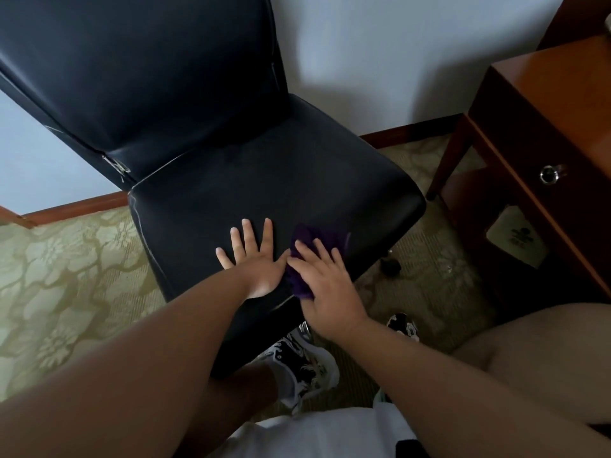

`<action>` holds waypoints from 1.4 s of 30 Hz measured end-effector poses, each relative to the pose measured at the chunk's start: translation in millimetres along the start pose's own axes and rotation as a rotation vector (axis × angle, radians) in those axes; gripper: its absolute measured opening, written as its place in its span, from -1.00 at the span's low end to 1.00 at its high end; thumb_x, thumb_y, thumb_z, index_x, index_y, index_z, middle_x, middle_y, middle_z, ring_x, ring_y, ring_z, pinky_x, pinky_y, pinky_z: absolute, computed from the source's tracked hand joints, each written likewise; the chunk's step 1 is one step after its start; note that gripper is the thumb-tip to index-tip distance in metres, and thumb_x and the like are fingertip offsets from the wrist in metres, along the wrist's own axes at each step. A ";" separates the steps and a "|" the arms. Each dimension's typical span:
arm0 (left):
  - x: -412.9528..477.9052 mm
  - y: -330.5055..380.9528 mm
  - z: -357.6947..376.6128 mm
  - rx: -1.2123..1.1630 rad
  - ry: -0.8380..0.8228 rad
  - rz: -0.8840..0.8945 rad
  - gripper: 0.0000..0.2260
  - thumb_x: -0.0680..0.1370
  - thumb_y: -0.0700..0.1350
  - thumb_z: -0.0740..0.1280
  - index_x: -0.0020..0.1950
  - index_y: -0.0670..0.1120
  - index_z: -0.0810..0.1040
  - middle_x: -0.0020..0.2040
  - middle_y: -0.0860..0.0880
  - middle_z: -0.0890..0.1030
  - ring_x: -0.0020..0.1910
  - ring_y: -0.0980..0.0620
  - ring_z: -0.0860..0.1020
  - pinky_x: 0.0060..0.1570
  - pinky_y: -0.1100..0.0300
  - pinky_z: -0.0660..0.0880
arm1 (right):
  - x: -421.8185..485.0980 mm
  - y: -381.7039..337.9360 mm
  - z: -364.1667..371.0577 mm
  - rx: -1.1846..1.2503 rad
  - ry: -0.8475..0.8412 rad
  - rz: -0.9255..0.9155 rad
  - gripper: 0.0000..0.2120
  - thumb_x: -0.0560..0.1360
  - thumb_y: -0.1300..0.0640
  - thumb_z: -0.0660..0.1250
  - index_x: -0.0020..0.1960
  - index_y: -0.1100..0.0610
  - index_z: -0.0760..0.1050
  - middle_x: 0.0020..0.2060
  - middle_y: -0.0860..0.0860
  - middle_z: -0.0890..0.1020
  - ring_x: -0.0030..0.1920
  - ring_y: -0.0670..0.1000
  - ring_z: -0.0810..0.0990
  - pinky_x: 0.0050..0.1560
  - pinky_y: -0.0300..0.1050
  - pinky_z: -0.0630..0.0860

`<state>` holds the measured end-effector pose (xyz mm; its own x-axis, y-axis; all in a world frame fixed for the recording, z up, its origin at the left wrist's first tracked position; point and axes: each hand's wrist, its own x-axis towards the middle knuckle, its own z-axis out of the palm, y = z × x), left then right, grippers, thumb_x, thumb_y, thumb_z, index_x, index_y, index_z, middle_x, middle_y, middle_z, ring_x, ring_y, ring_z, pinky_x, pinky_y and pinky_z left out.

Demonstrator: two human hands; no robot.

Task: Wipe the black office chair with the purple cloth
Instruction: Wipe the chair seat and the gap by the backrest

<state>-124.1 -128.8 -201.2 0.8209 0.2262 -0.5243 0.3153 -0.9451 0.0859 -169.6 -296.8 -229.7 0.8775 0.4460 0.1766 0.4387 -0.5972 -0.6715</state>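
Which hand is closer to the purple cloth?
The right hand. It lies on top of the purple cloth, pressing it onto the chair seat. The left hand rests flat on the seat, just beside the cloth.

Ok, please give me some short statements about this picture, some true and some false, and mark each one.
1. The right hand presses the purple cloth onto the seat of the black office chair. True.
2. The left hand grips the backrest. False: it lies flat on the seat, fingers straight, beside the cloth.
3. A wooden desk stands to the right of the chair. True.
4. The cloth hangs over the backrest. False: it lies on the seat, near its front edge.
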 end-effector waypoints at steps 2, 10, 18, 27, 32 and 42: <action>-3.1 -1.4 -0.6 -0.004 0.007 0.008 -0.36 0.54 0.40 -0.14 0.45 0.28 -0.48 0.46 0.05 -0.55 0.45 -0.03 -0.51 0.36 -0.24 -0.42 | -7.2 -0.4 4.8 0.012 -0.008 0.006 -0.41 0.52 0.19 0.30 0.53 0.02 0.32 0.59 -0.06 0.20 0.62 0.04 -0.01 0.59 0.04 -0.17; -6.9 -5.1 -3.5 -0.036 0.005 0.031 -0.32 0.51 0.43 -0.11 0.47 0.29 -0.43 0.47 0.08 -0.54 0.44 0.01 -0.53 0.35 -0.21 -0.44 | 25.5 50.6 -48.6 -0.029 0.087 0.014 -0.49 0.48 0.16 0.32 0.44 0.01 0.46 0.52 -0.02 0.37 0.57 0.07 0.21 0.58 0.16 -0.01; -8.4 16.8 -1.2 -0.061 0.009 0.007 -0.31 0.52 0.42 -0.15 0.45 0.23 -0.50 0.44 0.02 -0.59 0.42 -0.06 -0.56 0.32 -0.25 -0.46 | 61.1 81.8 -78.5 0.357 0.365 0.517 -0.57 0.62 0.28 0.23 0.43 -0.05 0.42 0.60 -0.09 0.19 0.62 0.01 -0.02 0.60 0.10 -0.16; -10.1 70.9 -9.5 -0.054 0.005 -0.155 -0.28 0.52 0.42 -0.18 0.49 0.14 -0.47 0.50 -0.08 -0.50 0.48 -0.16 -0.45 0.37 -0.33 -0.32 | 24.4 55.5 -50.1 0.293 0.254 0.437 -0.46 0.55 0.33 0.27 0.46 -0.05 0.42 0.58 -0.11 0.23 0.61 -0.01 0.00 0.55 -0.10 0.01; -13.8 80.5 -25.9 -0.038 -0.098 -0.122 -0.25 0.52 0.43 -0.07 0.49 0.18 -0.45 0.52 -0.10 -0.46 0.51 -0.20 -0.38 0.40 -0.33 -0.21 | 6.9 40.7 -42.7 0.316 0.172 0.434 -0.46 0.57 0.31 0.26 0.48 -0.08 0.39 0.58 -0.15 0.20 0.61 -0.07 -0.02 0.48 -0.21 -0.02; -30.9 10.8 -44.4 0.133 -0.018 0.009 -0.29 0.53 0.41 -0.02 0.56 0.22 -0.27 0.57 -0.01 -0.35 0.54 -0.09 -0.31 0.46 -0.24 -0.22 | -4.4 26.2 -50.2 0.388 0.150 0.497 -0.51 0.61 0.26 0.27 0.49 -0.05 0.38 0.60 -0.14 0.16 0.59 -0.02 0.12 0.56 -0.10 0.11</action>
<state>-124.9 -135.5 -146.5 0.8144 0.2141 -0.5394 0.2410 -0.9703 -0.0212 -152.2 -347.8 -211.9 0.9877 0.0638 -0.1427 -0.1042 -0.4119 -0.9052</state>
